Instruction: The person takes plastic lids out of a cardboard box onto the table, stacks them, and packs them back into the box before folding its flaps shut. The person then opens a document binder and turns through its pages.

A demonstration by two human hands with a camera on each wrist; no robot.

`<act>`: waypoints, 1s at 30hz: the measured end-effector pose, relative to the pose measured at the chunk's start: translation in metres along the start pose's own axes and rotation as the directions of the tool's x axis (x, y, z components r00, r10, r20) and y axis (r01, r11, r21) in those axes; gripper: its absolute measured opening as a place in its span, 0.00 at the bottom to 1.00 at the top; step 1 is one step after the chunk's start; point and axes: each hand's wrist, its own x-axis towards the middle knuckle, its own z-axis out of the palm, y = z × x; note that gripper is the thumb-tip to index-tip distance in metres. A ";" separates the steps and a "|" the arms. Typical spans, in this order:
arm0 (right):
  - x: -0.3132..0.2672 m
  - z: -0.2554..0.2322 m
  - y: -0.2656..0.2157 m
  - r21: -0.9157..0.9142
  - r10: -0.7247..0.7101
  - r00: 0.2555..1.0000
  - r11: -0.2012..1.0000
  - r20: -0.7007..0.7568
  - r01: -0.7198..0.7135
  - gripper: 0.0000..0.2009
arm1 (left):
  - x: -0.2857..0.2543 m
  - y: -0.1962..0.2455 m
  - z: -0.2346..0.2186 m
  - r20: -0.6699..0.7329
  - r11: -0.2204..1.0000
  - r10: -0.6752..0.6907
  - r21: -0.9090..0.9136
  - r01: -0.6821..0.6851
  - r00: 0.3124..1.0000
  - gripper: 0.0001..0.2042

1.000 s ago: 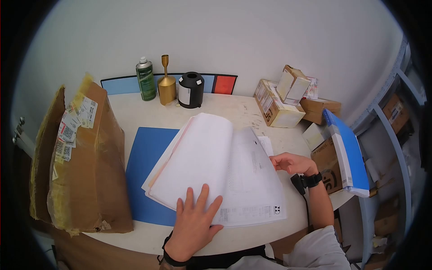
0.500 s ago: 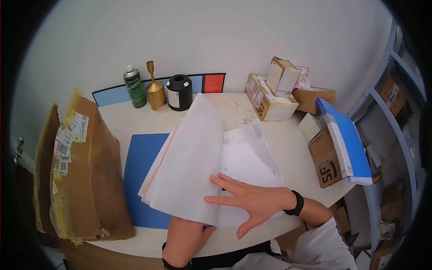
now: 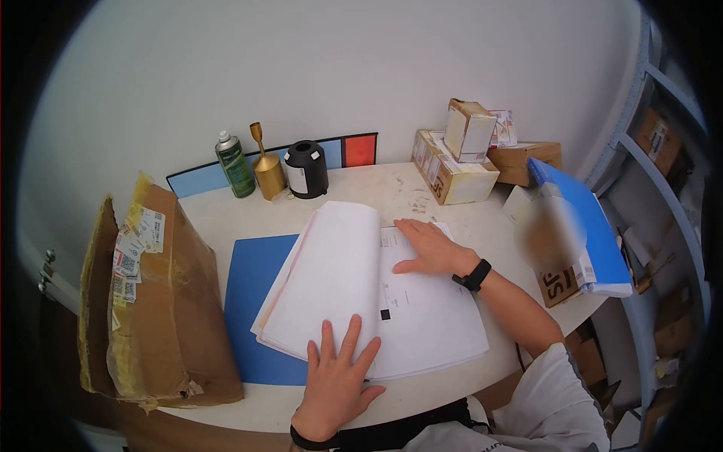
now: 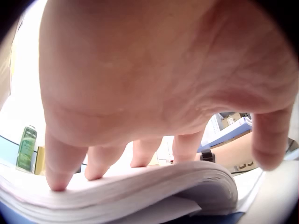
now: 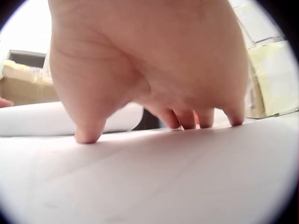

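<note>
A thick stack of white printed sheets lies open on a blue folder (image 3: 252,320), the turned part (image 3: 337,267) curving over to the left. My left hand (image 3: 335,392) rests on its lower part with fingers spread; in the left wrist view the fingertips press the top sheet above the bent page edges (image 4: 219,182). On the right-hand page (image 3: 437,328), which bears small print and a black square, my right hand (image 3: 435,252) lies near the top edge. Its thumb and fingertips touch the paper (image 5: 154,172) in the right wrist view, the palm raised.
A tall open cardboard box (image 3: 177,301) stands at the left. Along the back are a green spray can (image 3: 236,166), a gold candlestick (image 3: 269,175) and a black cylinder (image 3: 307,172). Small boxes (image 3: 459,169) and a blue binder (image 3: 584,226) stand at the right.
A page lifted by the right hand has gone over to the left stack. The left hand, partly under that page midway, is on top again. The right hand moved back to the right-hand page.
</note>
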 end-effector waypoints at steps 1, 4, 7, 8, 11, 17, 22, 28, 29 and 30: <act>-0.002 0.003 0.025 -0.149 0.095 0.995 0.984 -0.013 -0.096 0.54 | -0.001 0.000 0.001 0.004 1.000 0.000 -0.002 0.000 1.000 0.38; -0.008 -0.025 0.049 -0.060 0.338 0.939 0.941 0.062 -0.334 0.50 | -0.001 -0.002 0.000 0.002 0.999 -0.013 -0.031 0.013 1.000 0.38; -0.023 -0.029 0.055 0.047 0.255 0.966 0.966 -0.031 -0.253 0.41 | 0.002 -0.001 -0.003 0.030 1.000 0.006 -0.027 -0.006 1.000 0.37; -0.026 -0.031 0.056 0.048 0.264 0.964 0.964 -0.036 -0.262 0.41 | 0.002 0.000 -0.003 0.034 1.000 -0.003 -0.030 0.004 0.999 0.37; -0.026 -0.029 0.055 0.168 0.240 0.967 0.960 -0.091 -0.223 0.34 | 0.002 0.000 -0.003 0.029 0.999 -0.011 -0.042 0.013 1.000 0.36; -0.029 -0.026 0.061 -0.066 0.041 0.958 0.996 -0.284 -0.062 0.30 | 0.002 -0.005 -0.002 0.008 0.997 -0.012 -0.075 0.013 1.000 0.35; -0.072 -0.045 0.039 0.729 0.091 0.977 0.653 0.192 -0.204 0.32 | 0.003 -0.002 -0.001 0.008 0.998 -0.007 -0.064 0.008 1.000 0.35; -0.101 -0.040 -0.008 0.833 -0.342 0.848 0.521 0.404 -0.187 0.49 | 0.001 -0.003 -0.003 -0.005 0.997 -0.006 -0.081 0.006 1.000 0.35; -0.105 -0.034 -0.021 0.875 -0.418 0.800 0.410 0.430 -0.256 0.55 | 0.002 -0.002 -0.005 0.000 0.997 -0.015 -0.076 0.015 1.000 0.35; -0.105 -0.028 -0.037 0.896 -0.492 0.751 0.295 0.440 -0.332 0.60 | 0.003 0.000 -0.006 0.008 0.997 -0.021 -0.072 0.021 1.000 0.34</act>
